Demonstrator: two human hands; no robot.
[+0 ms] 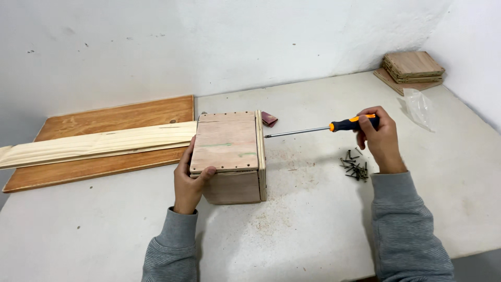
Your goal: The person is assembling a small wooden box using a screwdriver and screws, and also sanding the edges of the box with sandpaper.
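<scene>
- Bare tabletop point(292, 230) lies open in front of the wooden box point(229, 156).
- Loose screws point(356, 167) obstruct the right side.
- Boards point(99, 138) block the left.

Left grip point(189, 177) clasps the plywood box point(229, 156) mid-desk point(313, 230). Right grip point(380, 140) holds an orange-black screwdriver point(323, 128) level, tip at the box's right face. Dark screws point(356, 166) lie just beside the right wrist. Stacked boards point(412, 68) sit in the far right corner.

Centre frame, the plywood box point(230, 156) is pale reddish-brown with faint green marks; the screwdriver point(323, 128) handle is orange and black; lower frame, both sleeves point(407, 230) are grey ribbed; the screws point(356, 166) are dark.
</scene>
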